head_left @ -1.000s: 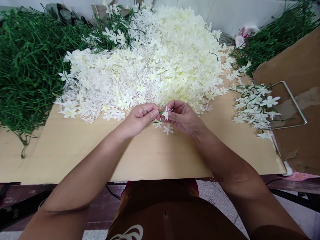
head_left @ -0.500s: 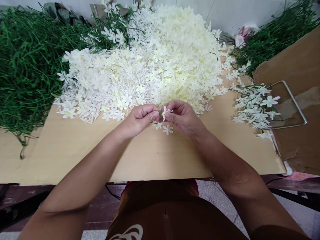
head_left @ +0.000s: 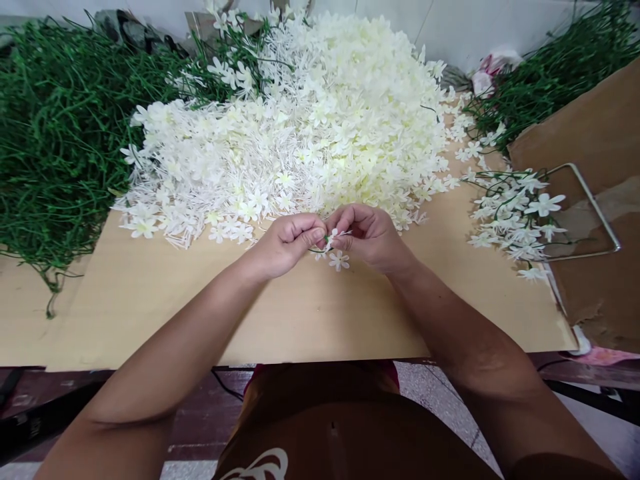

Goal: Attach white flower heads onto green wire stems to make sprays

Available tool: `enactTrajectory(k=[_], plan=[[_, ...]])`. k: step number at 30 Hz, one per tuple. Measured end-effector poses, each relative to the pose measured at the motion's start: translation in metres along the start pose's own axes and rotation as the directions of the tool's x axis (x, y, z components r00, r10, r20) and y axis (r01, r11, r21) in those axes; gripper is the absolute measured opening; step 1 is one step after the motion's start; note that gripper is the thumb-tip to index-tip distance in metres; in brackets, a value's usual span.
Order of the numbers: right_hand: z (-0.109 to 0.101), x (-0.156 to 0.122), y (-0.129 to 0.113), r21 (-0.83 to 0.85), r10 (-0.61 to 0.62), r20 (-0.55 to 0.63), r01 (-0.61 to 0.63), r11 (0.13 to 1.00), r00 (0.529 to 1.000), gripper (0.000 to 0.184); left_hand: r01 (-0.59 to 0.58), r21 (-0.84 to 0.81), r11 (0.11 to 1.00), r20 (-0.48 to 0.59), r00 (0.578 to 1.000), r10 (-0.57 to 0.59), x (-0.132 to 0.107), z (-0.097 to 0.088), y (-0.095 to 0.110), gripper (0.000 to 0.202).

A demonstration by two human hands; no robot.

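Observation:
Close together over the tabletop, my left hand [head_left: 296, 241] and my right hand [head_left: 369, 235] meet at a small artificial flower. The left fingers are closed on a green plastic stem [head_left: 326, 238], most of which they hide. Between right thumb and fingers is a white artificial flower [head_left: 332, 239], pinched right beside the stem's tip. Just below the hands hangs or lies another white blossom [head_left: 339, 261], seemingly on the same stem. Behind my hands rises a big heap of loose white flowers [head_left: 370, 127].
Green stems [head_left: 55, 133] are piled at left, with more green stems [head_left: 565, 80] at back right. Finished-looking white flower sprays [head_left: 520, 210] lie by a bent metal frame [head_left: 595, 200] and a cardboard sheet [head_left: 575, 147]. The tabletop [head_left: 320, 327] ends near my body.
The flower at my fingertips has tilted and sits slightly lower, and my right fingers have shifted on it. The whole view has drifted slightly. Both hands stay together.

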State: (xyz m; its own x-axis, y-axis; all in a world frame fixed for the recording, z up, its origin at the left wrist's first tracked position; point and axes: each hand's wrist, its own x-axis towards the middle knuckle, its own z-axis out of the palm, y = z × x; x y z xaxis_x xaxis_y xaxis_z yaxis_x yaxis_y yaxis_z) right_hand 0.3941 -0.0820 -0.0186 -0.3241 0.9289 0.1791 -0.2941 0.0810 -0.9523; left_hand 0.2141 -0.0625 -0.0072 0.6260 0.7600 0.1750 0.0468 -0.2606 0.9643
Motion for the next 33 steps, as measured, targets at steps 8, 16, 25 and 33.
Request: enactTrajectory(k=[8,16,25,33], plan=[[0.002,0.000,0.001,-0.012,-0.015,-0.030,0.015,1.000,0.999,0.035,0.002,0.020,1.000,0.005,1.000,-0.003,0.001,0.000,0.000,0.049],[0.002,-0.002,0.001,-0.094,0.053,-0.076,-0.061,0.994,0.996,0.038,-0.027,0.076,0.997,0.012,1.000,0.026,0.001,0.002,-0.002,0.051],[0.012,0.003,0.004,-0.197,0.033,-0.223,-0.079,0.977,0.974,0.043,0.030,0.161,0.986,-0.033,0.999,-0.025,0.005,0.000,-0.007,0.052],[0.007,0.004,-0.005,-0.291,-0.198,-0.253,0.121,0.949,0.947,0.040,0.086,0.342,0.936,-0.413,0.908,0.068,0.010,-0.026,0.004,0.046]])
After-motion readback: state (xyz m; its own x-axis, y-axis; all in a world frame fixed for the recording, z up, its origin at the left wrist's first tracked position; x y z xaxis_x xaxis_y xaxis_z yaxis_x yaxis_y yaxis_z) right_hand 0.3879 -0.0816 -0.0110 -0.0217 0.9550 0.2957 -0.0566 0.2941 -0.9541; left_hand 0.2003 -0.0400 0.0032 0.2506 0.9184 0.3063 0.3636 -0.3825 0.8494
